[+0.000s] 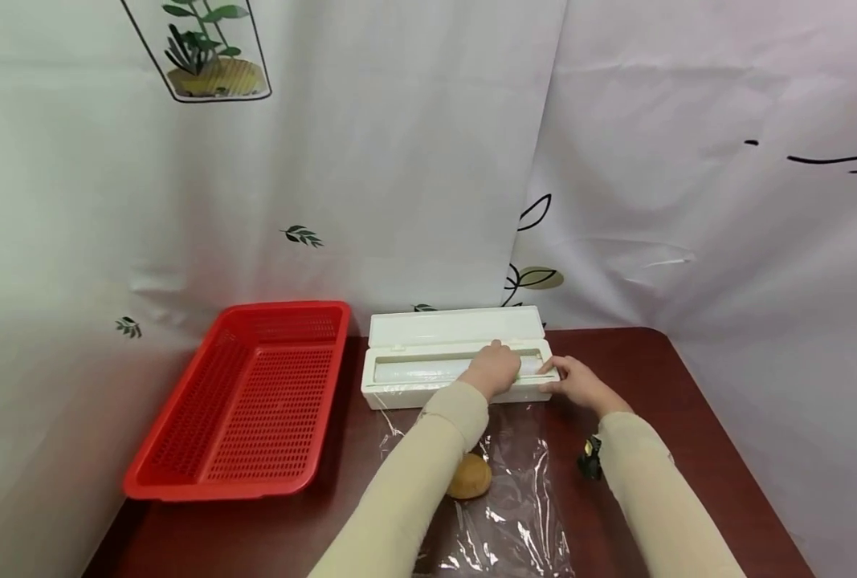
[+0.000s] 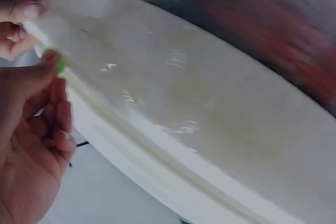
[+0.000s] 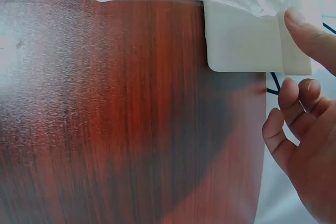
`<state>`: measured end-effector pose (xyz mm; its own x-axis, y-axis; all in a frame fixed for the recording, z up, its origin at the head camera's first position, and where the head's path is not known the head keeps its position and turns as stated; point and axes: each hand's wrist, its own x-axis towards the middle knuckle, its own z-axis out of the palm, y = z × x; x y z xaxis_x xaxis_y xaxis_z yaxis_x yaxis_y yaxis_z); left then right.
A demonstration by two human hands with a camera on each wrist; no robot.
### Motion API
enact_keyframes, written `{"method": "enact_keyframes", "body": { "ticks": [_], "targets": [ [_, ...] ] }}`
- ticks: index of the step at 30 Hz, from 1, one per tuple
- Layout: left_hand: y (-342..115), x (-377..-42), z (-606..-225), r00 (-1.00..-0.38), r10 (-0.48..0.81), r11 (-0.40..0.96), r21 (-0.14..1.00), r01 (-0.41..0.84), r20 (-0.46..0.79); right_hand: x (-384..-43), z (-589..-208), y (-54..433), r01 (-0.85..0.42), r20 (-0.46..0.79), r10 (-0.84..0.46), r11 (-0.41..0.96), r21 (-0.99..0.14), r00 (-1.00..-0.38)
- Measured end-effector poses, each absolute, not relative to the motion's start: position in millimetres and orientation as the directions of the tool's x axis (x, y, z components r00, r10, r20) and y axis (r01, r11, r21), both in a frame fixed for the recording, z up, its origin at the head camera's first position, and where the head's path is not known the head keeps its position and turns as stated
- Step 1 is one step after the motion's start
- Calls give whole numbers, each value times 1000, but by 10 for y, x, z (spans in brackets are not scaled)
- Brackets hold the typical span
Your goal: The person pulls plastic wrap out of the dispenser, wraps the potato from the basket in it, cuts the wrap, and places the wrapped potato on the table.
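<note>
A white cling film box (image 1: 457, 325) lies with its lid tipped back, a roll of film (image 1: 414, 371) inside. My left hand (image 1: 495, 369) is over its front edge, right of the middle. In the left wrist view, thumb and fingers pinch a small green slider (image 2: 61, 66) on that edge. My right hand (image 1: 580, 384) grips the box's right front corner, thumb on the front, a finger over the top. Clear film (image 1: 522, 482) runs from the box toward me across the table. A round brown bun (image 1: 469, 477) sits within the film's area, partly hidden by my left sleeve.
To the left stands a red perforated plastic basket (image 1: 312, 474). A small black object with a yellow spot (image 1: 589, 457) is beside my right sleeve. The dark red table (image 1: 659, 385) ends at a white printed curtain (image 1: 414, 160) behind and at the sides.
</note>
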<state>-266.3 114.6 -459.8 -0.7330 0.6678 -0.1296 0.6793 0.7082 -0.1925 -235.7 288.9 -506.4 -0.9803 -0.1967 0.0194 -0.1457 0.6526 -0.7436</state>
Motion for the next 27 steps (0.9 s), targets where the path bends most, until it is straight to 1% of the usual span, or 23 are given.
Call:
{"method": "enact_keyframes", "body": {
  "ticks": [4,8,10,13,15,17,19,21,25,27],
  "targets": [
    [1067,-2688,-4647,-707,701,689,-169,705,-93,-2348,-5054,2937,-118,2,-174,659,-743,-985],
    [1031,-2691,-4657,-720,691,707,-150,691,-57,-2341,-5062,2941,-122,-3,-195,625,-771,-981],
    [1011,-2688,-4639,-729,682,723,-99,684,-60,-2321,-5064,2952,-105,-19,-195,602,-792,-981],
    [977,-2683,-4582,-749,657,753,29,658,-79,-2284,-5059,2973,-80,-23,-175,558,-826,-984],
    [954,-2683,-4548,-758,646,763,85,640,-91,-2268,-5053,2967,-92,10,-150,546,-833,-989],
    [937,-2684,-4521,-763,638,769,116,628,-98,-2267,-5048,2936,-131,68,-134,552,-824,-989],
    [928,-2685,-4511,-760,643,766,110,634,-93,-2276,-5043,2883,-168,116,-126,575,-801,-985],
    [925,-2687,-4515,-757,647,762,101,640,-86,-2287,-5040,2829,-183,136,-123,601,-778,-983],
    [934,-2692,-4555,-748,661,750,97,654,-64,-2292,-5042,2776,-129,94,-89,637,-760,-992],
    [937,-2701,-4581,-734,678,735,66,675,-48,-2292,-5044,2775,-98,71,-67,647,-756,-995]
  ]
}}
